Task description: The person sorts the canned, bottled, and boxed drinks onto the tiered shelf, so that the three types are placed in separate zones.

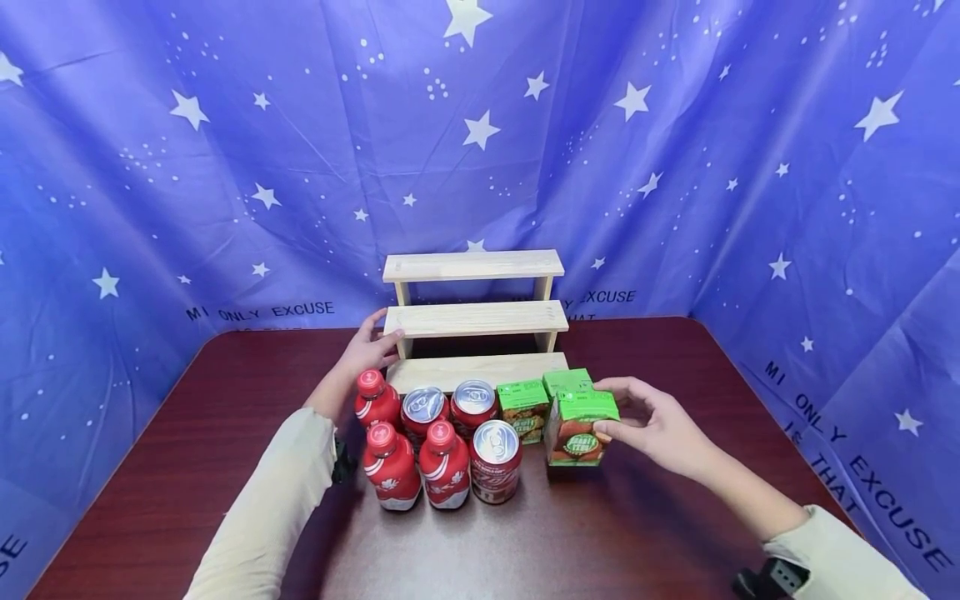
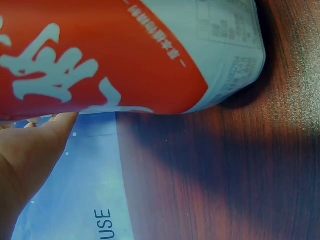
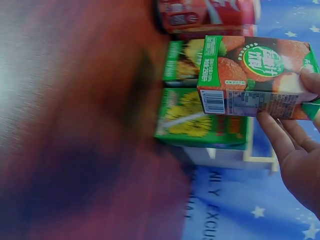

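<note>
My right hand (image 1: 660,425) pinches a green-topped juice carton (image 1: 581,429) by its upper part, thumb on the near side. In the right wrist view, this carton (image 3: 257,75) with red fruit printed on it overlaps two other green cartons, one with yellow fruit slices (image 3: 190,120). Those two, a front-left carton (image 1: 523,408) and a rear carton (image 1: 567,381), stand by the lowest step. At the left end of a three-step wooden rack (image 1: 476,318), my left hand (image 1: 367,346) grips the middle step's side. A red bottle (image 2: 100,55) fills much of the left wrist view.
Three red bottles (image 1: 393,475) with red caps and three red soda cans (image 1: 495,467) stand together before the rack. The dark reddish table (image 1: 187,500) extends to both sides. A blue star-printed curtain (image 1: 300,167) hangs behind it and along the sides.
</note>
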Available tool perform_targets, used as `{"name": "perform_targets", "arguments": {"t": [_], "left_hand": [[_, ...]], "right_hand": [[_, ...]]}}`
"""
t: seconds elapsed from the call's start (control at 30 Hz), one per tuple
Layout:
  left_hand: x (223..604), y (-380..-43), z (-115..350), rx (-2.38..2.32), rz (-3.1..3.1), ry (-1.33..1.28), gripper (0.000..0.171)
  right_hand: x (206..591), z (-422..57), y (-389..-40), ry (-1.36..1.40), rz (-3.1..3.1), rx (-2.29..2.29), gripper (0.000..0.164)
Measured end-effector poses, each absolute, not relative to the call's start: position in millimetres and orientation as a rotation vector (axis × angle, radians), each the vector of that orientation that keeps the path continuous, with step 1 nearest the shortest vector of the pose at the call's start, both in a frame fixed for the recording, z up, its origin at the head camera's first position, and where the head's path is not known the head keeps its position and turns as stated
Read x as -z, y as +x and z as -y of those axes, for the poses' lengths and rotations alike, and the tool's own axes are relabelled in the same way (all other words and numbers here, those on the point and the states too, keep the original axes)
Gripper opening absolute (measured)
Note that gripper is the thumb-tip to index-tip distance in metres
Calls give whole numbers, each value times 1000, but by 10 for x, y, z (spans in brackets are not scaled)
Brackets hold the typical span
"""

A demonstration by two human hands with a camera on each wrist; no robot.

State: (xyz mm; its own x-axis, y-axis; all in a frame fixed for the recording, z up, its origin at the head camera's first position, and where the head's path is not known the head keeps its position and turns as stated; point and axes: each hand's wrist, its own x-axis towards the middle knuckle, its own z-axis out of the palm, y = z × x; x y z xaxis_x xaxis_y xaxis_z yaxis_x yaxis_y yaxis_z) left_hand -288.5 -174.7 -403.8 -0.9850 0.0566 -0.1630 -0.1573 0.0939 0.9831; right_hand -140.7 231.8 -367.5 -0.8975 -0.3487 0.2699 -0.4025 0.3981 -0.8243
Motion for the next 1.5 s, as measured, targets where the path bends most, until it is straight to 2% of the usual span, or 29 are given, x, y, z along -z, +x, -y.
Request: {"name": "perform_targets", "arguments": {"t": [0.47, 1.5], "left_hand": [[4035, -2871, 1763, -2026, -2176, -102, 67], [3991, -2860, 1745, -2012, -2174, -99, 66]], "right_hand": [[3083, -2251, -1653, 663, 2550, -1286, 43], [2694, -1741, -2389, 454, 2550, -1368, 48]]}}
